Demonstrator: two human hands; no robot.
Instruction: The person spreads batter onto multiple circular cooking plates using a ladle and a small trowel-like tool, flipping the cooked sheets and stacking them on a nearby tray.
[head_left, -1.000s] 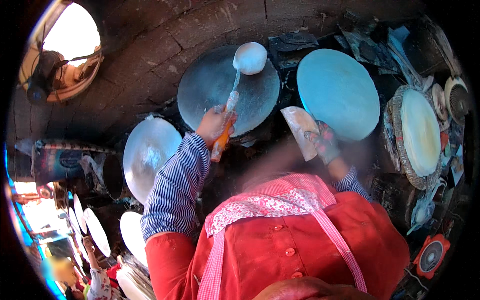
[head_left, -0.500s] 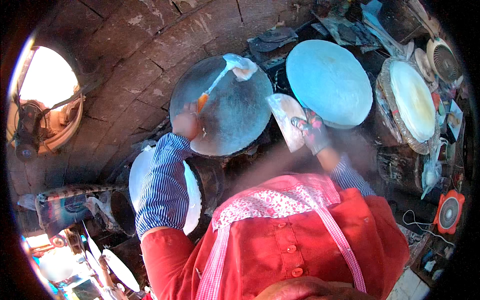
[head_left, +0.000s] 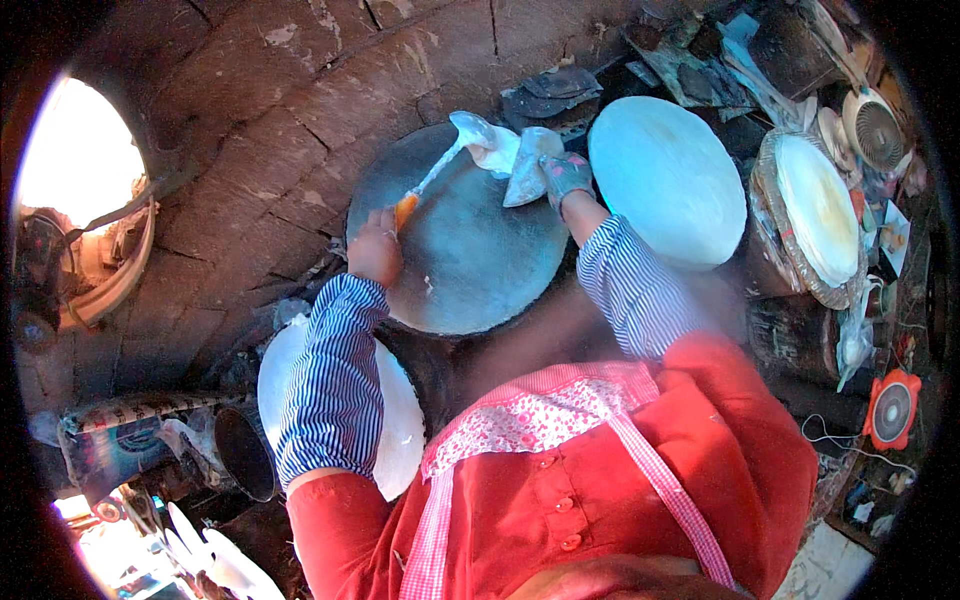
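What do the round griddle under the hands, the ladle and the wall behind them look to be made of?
Griddle: probably metal, a dull grey-blue smooth disc with batter smears.
Ladle, held in the left hand: bowl material hidden under white batter, though its orange handle looks like plastic or painted wood.
Wall: brick or stone blocks, rough and sooty, with visible joints.

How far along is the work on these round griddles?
Done, apparently: the right griddle is fully coated pale, and a thin round sheet lies on the tray. In hand: left hand tips a ladle of batter; right hand holds a flat spreader. Left: the middle griddle remains mostly bare.
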